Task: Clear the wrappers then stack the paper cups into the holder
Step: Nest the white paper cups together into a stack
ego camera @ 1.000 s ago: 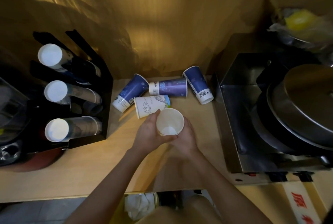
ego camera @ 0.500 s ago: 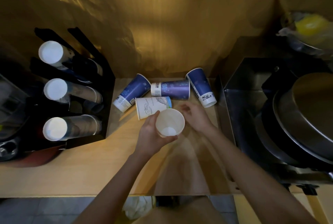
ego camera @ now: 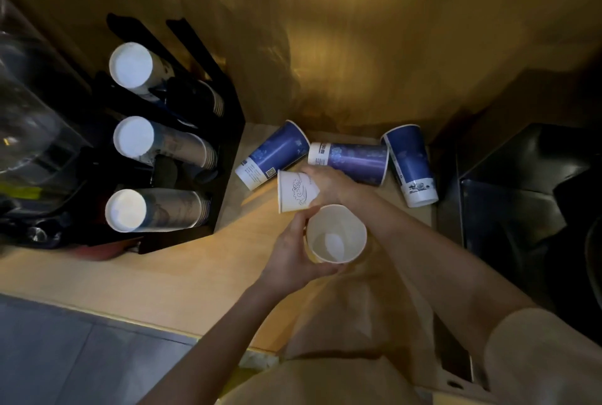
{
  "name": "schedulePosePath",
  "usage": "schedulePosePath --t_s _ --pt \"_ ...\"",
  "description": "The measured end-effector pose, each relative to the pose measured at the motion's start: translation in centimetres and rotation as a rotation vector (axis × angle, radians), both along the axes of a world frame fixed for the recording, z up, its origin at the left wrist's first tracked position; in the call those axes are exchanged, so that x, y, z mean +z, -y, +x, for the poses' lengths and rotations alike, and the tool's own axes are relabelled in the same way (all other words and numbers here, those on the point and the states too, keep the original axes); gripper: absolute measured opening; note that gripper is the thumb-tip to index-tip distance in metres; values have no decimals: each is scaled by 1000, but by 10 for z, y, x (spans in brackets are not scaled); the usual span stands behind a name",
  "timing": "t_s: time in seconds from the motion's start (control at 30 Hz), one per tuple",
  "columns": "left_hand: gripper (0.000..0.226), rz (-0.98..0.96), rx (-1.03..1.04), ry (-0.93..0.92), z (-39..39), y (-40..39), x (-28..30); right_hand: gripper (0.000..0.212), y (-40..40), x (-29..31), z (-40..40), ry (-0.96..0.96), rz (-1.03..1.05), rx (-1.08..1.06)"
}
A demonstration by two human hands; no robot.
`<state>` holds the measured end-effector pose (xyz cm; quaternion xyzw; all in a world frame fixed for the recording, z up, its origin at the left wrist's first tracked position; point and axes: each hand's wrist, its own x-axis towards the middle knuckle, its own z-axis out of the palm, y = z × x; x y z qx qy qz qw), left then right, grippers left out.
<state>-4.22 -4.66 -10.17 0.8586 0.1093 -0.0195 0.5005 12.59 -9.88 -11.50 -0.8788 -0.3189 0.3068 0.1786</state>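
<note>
**Two white cups in hand, three blue ones waiting**

Two hands are busy here. The left hand (ego camera: 293, 251) is curled around an upright white cup (ego camera: 335, 235), mouth toward the camera, thumb on the near-left wall and fingers wrapped beneath. The right hand (ego camera: 329, 184) is closed over a second white cup (ego camera: 296, 191) lying on its side just beyond the left hand's cup, its printed wall showing past the fingers to their left.

Risks, as a judgement: the paper walls are thin, so a hard squeeze by either hand could dent a rim and make the cups jam rather than nest. If the right hand brings its cup in tilted, rim could catch on rim and knock the held cup askew. The right wrist also sits close to the middle blue cup (ego camera: 350, 162); a sweep of the forearm could roll it along the tabletop (ego camera: 182, 274).

Beyond the right hand lie three blue cups on their sides: the middle one nearly touching its knuckles, the left blue cup (ego camera: 273, 155) beyond the lying white cup, and the right blue cup (ego camera: 412, 165) further to the right. The black holder (ego camera: 228, 157), its three slots already loaded, stands well to the left of both hands. No wrappers are evident.
</note>
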Motion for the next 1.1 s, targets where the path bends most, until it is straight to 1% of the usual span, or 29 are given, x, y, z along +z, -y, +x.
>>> schedulePosePath --t_s 0.2,0.27,0.33,0.4,0.5,0.57,0.7,0.77,0.87,0.9,1.0,1.1 --pt "90 -41 -10 -13 1 -1 -1 80 8 -5 7 -49 31 -59" --pt "88 -59 -11 -13 1 -1 -1 80 9 -5 8 -40 29 -83" --pt "87 -68 -15 -7 1 -1 -2 83 13 2 7 -5 86 -113" --pt "89 -85 -14 1 0 -1 -3 84 18 15 5 -14 220 -175" --pt "92 -89 -9 21 1 -2 -7 84 28 42 -3 -54 459 -341" --pt "91 -87 -6 39 2 -2 -9 88 36 60 -13 -69 612 -459" --pt "88 -114 -12 66 3 -3 -10 90 59 85 -47 -176 851 -680" --pt "87 -126 -6 68 4 -4 -12 100 70 86 -70 -199 918 -748" --pt "88 -119 -14 68 4 -5 -13 109 84 76 -102 -181 870 -792" --pt "89 -111 -18 71 4 -5 -12 109 87 71 -111 -171 841 -785" --pt "90 -110 -11 51 5 -5 -10 98 90 59 -127 -116 730 -763" --pt "88 -114 11 21 6 -3 -9 97 90 50 -132 -88 639 -756"
